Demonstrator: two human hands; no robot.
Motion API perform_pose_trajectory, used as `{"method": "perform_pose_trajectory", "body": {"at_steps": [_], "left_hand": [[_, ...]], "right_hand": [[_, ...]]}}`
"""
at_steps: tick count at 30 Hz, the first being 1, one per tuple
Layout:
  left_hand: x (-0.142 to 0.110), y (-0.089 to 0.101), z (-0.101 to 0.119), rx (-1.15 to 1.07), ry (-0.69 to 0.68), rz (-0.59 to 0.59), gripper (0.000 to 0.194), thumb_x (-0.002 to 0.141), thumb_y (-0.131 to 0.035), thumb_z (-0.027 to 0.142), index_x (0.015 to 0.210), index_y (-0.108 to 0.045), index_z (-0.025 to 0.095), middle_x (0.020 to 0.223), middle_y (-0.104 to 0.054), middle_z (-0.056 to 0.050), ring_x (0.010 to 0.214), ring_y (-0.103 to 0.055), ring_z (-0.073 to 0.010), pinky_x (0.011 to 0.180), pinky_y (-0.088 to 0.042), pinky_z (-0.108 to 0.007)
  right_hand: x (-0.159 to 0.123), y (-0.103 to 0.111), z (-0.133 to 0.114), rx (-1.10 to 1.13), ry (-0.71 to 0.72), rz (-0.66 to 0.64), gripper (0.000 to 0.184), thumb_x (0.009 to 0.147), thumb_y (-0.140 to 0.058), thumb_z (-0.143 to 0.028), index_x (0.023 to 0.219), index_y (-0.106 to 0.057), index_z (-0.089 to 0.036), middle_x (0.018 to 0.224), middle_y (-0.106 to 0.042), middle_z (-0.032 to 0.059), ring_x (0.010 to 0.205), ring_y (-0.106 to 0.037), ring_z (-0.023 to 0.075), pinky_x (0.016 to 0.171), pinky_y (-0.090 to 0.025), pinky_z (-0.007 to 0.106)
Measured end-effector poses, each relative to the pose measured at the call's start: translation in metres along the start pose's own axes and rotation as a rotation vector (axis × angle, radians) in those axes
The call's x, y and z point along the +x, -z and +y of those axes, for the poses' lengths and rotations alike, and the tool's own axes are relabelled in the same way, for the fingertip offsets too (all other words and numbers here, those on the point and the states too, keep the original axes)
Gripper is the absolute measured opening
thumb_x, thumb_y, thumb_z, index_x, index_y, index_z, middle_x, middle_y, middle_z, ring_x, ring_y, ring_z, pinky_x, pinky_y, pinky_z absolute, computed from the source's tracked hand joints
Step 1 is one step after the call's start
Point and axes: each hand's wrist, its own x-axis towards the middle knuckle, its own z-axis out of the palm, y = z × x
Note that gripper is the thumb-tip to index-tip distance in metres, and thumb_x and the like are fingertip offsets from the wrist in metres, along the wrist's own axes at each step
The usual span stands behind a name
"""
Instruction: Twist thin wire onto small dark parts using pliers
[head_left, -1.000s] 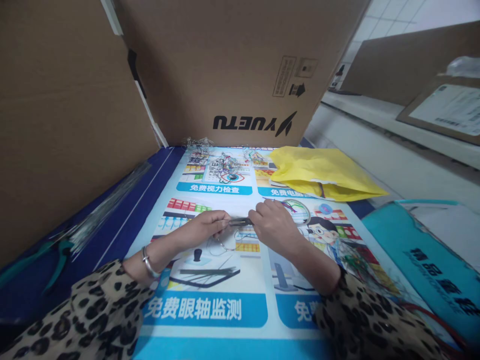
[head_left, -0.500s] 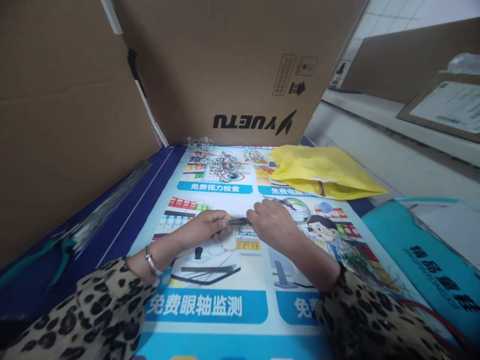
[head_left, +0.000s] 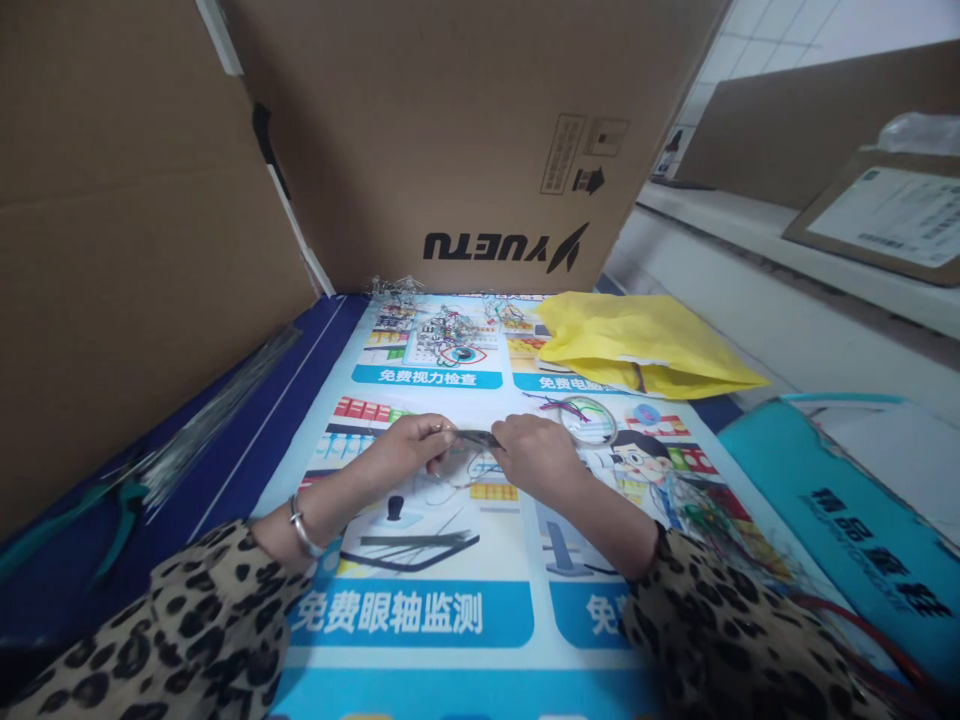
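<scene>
My right hand (head_left: 540,455) is closed around a pair of dark metal pliers (head_left: 476,438), whose slim jaws point left. At the jaw tips, my left hand (head_left: 420,445) pinches something thin that looks like wire, mostly hidden by the fingers. A fine wire loop (head_left: 450,484) hangs just below, between the hands. Behind my right hand lies a clear round dish (head_left: 616,425) with purple and green wires (head_left: 574,408) in and over it. Farther back is a tangle of thin coloured wire pieces (head_left: 454,328).
A large cardboard box (head_left: 450,130) stands at the back. A yellow bag (head_left: 652,340) and a teal box (head_left: 847,520) are to the right. On the left lie a bundle of straight wires (head_left: 217,430) and a teal-handled tool (head_left: 124,525). More tangled wires (head_left: 709,525) sit by my right forearm.
Both hands stay together at the pliers. My right hand has turned slightly, and the pliers' angle has shifted a little. The view has moved slightly.
</scene>
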Motion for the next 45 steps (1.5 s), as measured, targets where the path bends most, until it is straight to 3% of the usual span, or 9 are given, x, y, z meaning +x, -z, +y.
{"method": "perform_pose_trajectory", "body": {"at_steps": [3, 9, 18, 24, 32, 45], "left_hand": [[0.001, 0.0, 0.0, -0.029, -0.003, 0.027, 0.023, 0.076, -0.053, 0.033, 0.064, -0.052, 0.014, 0.054, -0.049, 0.003, 0.049, -0.044, -0.0068, 0.051, -0.034, -0.021], [0.001, 0.002, -0.004, -0.089, -0.005, 0.042, 0.02, 0.073, -0.056, 0.032, 0.067, -0.052, 0.014, 0.055, -0.051, 0.003, 0.049, -0.045, -0.0068, 0.051, -0.034, -0.02], [-0.001, 0.006, -0.003, -0.031, -0.011, -0.058, 0.022, 0.076, -0.053, 0.033, 0.065, -0.052, 0.014, 0.054, -0.048, 0.003, 0.047, -0.041, -0.0059, 0.049, -0.031, -0.019], [-0.002, 0.008, 0.001, -0.008, 0.078, -0.122, 0.019, 0.075, -0.054, 0.033, 0.071, -0.055, 0.014, 0.051, -0.047, 0.004, 0.044, -0.038, -0.0051, 0.044, -0.027, -0.018], [-0.001, 0.007, -0.003, 0.017, 0.012, -0.114, 0.017, 0.077, -0.051, 0.029, 0.069, -0.052, 0.014, 0.052, -0.046, 0.004, 0.048, -0.038, -0.0057, 0.049, -0.027, -0.02], [-0.002, 0.006, -0.002, 0.018, -0.002, -0.07, 0.017, 0.075, -0.051, 0.028, 0.064, -0.049, 0.015, 0.054, -0.044, 0.004, 0.049, -0.036, -0.0057, 0.05, -0.026, -0.02]], "right_hand": [[-0.001, -0.003, -0.002, 0.04, -0.073, -0.024, 0.017, 0.083, -0.044, -0.034, 0.083, -0.056, -0.022, 0.079, -0.061, 0.0019, 0.073, -0.055, 0.015, 0.054, -0.026, 0.024], [-0.002, -0.006, -0.002, 0.135, -0.063, -0.055, 0.027, 0.087, -0.037, -0.041, 0.081, -0.055, -0.021, 0.078, -0.062, 0.0006, 0.072, -0.055, 0.0133, 0.055, -0.026, 0.023], [0.001, -0.004, 0.01, 0.145, 0.115, -0.037, 0.018, 0.084, -0.047, -0.032, 0.083, -0.057, -0.017, 0.08, -0.058, 0.003, 0.079, -0.051, 0.0139, 0.067, -0.031, 0.024], [0.002, -0.004, 0.014, 0.087, 0.212, 0.023, 0.015, 0.082, -0.048, -0.028, 0.082, -0.058, -0.016, 0.08, -0.057, 0.004, 0.077, -0.046, 0.0147, 0.068, -0.028, 0.027], [0.002, 0.005, 0.011, -0.082, 0.204, 0.084, 0.014, 0.081, -0.045, -0.022, 0.08, -0.058, -0.017, 0.077, -0.057, 0.0067, 0.075, -0.046, 0.0179, 0.063, -0.025, 0.029], [0.001, 0.004, 0.003, -0.081, 0.146, 0.01, 0.014, 0.081, -0.047, -0.027, 0.082, -0.056, -0.015, 0.079, -0.059, 0.0079, 0.073, -0.051, 0.018, 0.058, -0.027, 0.028]]}}
